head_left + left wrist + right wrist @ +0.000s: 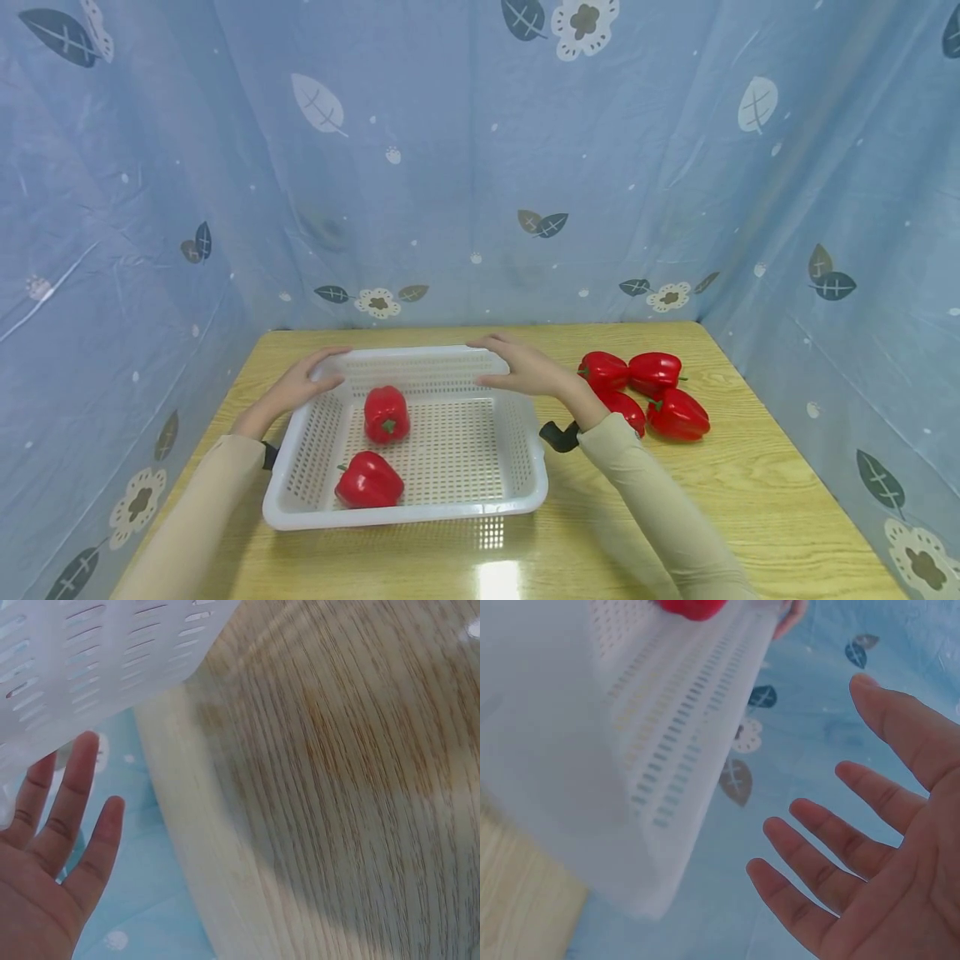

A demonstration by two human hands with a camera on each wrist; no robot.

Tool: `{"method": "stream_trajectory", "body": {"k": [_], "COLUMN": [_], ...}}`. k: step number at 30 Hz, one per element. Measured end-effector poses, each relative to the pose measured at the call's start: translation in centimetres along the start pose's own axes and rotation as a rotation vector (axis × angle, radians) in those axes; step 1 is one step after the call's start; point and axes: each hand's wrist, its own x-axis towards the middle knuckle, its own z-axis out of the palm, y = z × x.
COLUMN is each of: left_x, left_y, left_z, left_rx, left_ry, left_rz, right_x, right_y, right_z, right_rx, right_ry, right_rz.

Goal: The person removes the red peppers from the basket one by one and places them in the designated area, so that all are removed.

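Note:
A white plastic basket point(408, 514) with slotted walls stands on the table in front of me. Two red bell peppers lie in its left half, one bell pepper point(386, 412) towards the back and another bell pepper point(369, 482) by the front wall. My left hand point(296, 385) is at the basket's back left corner, fingers extended; whether it touches the rim I cannot tell. Above the back right corner, my right hand point(534, 372) has its fingers spread. The right wrist view shows the right palm point(911, 892) holding nothing, apart from the basket wall.
Several red bell peppers point(678, 415) sit in a cluster on the wooden table point(675, 492), right of the basket and beyond my right forearm. A blue patterned curtain point(450, 192) encloses the back and sides. Black devices point(561, 437) are worn at the wrists.

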Motion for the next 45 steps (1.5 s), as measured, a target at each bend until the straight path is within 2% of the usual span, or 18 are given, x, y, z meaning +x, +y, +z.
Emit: {"method": "stream_trajectory", "body": {"k": [12, 21, 27, 34, 38, 43, 45], "left_x": [0.0, -0.1, -0.1, -0.1, -0.3, -1.0, -1.2], "left_y": [0.0, 0.2, 0.1, 0.1, 0.8, 2.9, 3.5], "left_z": [0.0, 0.0, 0.1, 0.1, 0.1, 0.2, 0.2], "left_rx": [0.004, -0.006, -0.011, 0.014, 0.043, 0.04, 0.073], "left_ry": [-0.003, -0.013, -0.009, 0.003, 0.015, 0.003, 0.009], "left_rz": [-0.006, 0.021, 0.016, 0.011, 0.017, 0.016, 0.028], "right_x": [3.2, 4.8, 5.7, 6.6, 7.1, 7.7, 8.0], "right_y": [-2.3, -3.7, -4.0, -3.7, -3.5, -3.4, -3.5], "right_z": [1.5, 3.1, 4.4, 5.8, 6.7, 7.6, 7.9], "right_rx": [-0.04, -0.031, -0.029, 0.015, 0.034, 0.02, 0.011], "right_ry": [-0.051, -0.096, -0.125, -0.132, -0.144, -0.166, -0.17], "right_rz": [-0.059, -0.046, -0.008, -0.013, -0.006, -0.004, -0.017]}}
